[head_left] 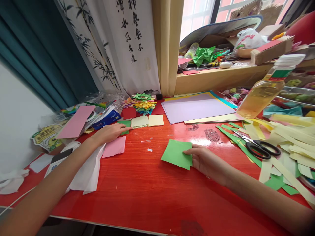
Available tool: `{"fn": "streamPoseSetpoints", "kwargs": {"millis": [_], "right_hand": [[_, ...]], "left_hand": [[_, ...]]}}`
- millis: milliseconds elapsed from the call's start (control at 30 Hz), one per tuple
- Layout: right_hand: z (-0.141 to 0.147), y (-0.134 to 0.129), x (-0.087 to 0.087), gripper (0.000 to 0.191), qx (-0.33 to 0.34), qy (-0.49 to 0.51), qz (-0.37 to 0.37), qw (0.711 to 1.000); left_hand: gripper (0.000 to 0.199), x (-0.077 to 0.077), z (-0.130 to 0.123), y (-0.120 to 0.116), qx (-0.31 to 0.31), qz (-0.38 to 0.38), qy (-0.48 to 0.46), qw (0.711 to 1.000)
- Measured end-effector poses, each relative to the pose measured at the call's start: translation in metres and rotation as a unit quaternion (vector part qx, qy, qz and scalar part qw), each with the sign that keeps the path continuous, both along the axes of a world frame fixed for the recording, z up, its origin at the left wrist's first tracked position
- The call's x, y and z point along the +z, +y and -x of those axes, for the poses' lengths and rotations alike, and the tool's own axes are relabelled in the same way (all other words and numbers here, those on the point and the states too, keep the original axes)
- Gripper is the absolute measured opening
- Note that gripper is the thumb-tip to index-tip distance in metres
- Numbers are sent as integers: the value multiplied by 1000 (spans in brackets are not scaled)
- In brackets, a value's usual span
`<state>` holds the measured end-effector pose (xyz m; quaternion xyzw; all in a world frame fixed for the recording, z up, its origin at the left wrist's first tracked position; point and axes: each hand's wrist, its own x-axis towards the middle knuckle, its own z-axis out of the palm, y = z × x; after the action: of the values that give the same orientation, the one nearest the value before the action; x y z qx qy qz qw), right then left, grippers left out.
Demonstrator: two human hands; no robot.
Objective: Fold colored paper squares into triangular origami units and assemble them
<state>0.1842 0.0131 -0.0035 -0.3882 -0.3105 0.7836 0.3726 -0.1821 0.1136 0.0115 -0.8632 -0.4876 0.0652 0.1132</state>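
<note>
My right hand (200, 159) pinches a square of green paper (176, 154) by its right edge, held just over the red table (137, 190). On the far left, my left hand (110, 132) reaches out with fingers stretched, their tips touching a darker green paper square (127, 124). Beside those fingertips lie a small stack of pale yellow squares (139, 121) and another pale yellow square (156, 120). A pink paper square (114, 147) is just below my left hand. Behind it is a red square (129, 113).
Scissors (258, 146) rest on heaped paper strips (295, 141) at the right, near a bottle of amber liquid (265, 88). Large lilac sheets (197, 106) lie at the back. A folded-paper stack (144, 104) stands by the wall. White tissue (88, 173) lies under my left arm.
</note>
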Motion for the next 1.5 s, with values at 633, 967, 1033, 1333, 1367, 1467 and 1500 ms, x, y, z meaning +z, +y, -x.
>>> {"fn": "streamPoseSetpoints", "kwargs": {"millis": [633, 967, 1033, 1333, 1367, 1467, 1500], "right_hand": [[0, -1, 2, 14, 8, -4, -7, 1000], [1, -1, 3, 14, 7, -12, -10, 1000], [1, -1, 2, 14, 9, -10, -11, 1000], [0, -1, 2, 14, 15, -8, -14, 1000], [0, -1, 2, 14, 14, -9, -15, 1000], [0, 0, 1, 13, 17, -5, -15, 1000], [0, 0, 0, 13, 18, -2, -15, 1000]], "left_hand": [[44, 1, 1, -1, 7, 25, -40, 999], [40, 5, -6, -5, -37, 10, 19, 999], [39, 3, -4, -5, -21, 7, -6, 1000], [43, -2, 11, 4, 100, 22, -155, 983], [42, -1, 12, 5, 116, 18, -162, 980], [36, 1, 10, 7, 146, -21, -153, 977], [35, 1, 9, 8, 146, -30, -144, 978]]}}
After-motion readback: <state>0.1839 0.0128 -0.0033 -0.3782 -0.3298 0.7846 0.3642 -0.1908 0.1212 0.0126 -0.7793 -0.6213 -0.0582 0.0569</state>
